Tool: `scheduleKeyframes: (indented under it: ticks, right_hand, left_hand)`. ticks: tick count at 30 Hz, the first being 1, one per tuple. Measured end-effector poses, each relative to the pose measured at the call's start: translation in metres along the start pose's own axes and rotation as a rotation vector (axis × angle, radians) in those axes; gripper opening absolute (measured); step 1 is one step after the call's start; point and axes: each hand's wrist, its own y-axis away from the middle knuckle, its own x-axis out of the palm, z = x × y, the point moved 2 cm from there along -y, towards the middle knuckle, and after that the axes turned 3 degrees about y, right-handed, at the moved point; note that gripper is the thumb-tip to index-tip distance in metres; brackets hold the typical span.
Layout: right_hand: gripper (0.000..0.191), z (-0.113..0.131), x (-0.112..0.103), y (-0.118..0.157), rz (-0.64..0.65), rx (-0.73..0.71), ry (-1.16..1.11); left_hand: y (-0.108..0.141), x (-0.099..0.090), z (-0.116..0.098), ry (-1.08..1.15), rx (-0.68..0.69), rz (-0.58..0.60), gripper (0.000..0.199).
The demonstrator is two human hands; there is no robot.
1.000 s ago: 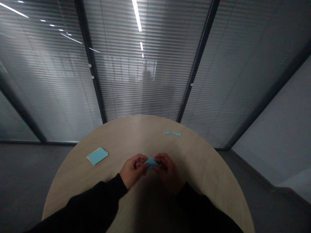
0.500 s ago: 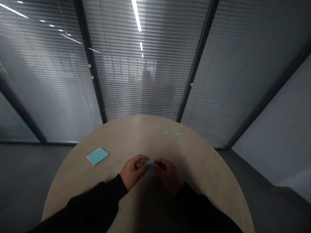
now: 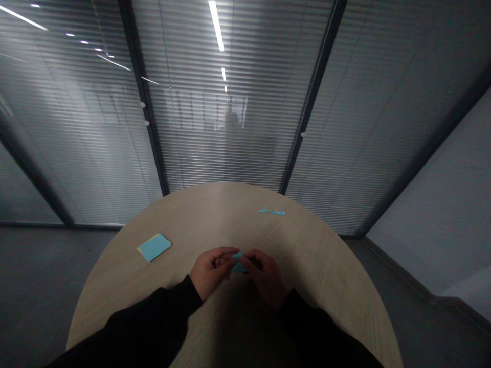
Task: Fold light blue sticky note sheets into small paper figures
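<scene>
Between my two hands is a small piece of folded blue paper, above the near middle of the round table. My left hand pinches its left side, thumb on top, with the index finger stretched along the far edge. On the right side, my right hand grips the paper between thumb and curled fingers. The fingers cover much of the paper, so its exact folded shape cannot be made out.
A stack of blue and yellowish paper sheets lies at the table's left. Toward the far right edge sits a row of small blue paper pieces. Glass panels with blinds stand just behind the table.
My left fingers have shifted slightly on the paper, the index finger now straighter along its far edge. Both hands still hold the paper in nearly the same place.
</scene>
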Motion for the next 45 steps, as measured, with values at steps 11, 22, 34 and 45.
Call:
scheduleKeyframes:
  ticks: [11,22,34,45]
  right_hand:
    - [0.026,0.003,0.001,-0.001,0.003,-0.017,-0.03]
    - [0.027,0.005,-0.005,-0.002,-0.118,0.023,-0.116]
    - [0.03,0.01,-0.008,-0.002,-0.161,0.049,-0.112]
    - [0.033,0.012,-0.009,-0.003,-0.234,0.095,-0.171]
  left_hand:
    - [0.002,0.002,-0.003,-0.049,-0.017,0.049,0.043]
    - [-0.002,-0.005,-0.003,-0.094,-0.04,-0.073,0.032]
    - [-0.005,-0.011,0.0,-0.025,-0.045,-0.135,0.034]
    - [-0.003,0.0,-0.007,0.082,-0.05,-0.043,0.057]
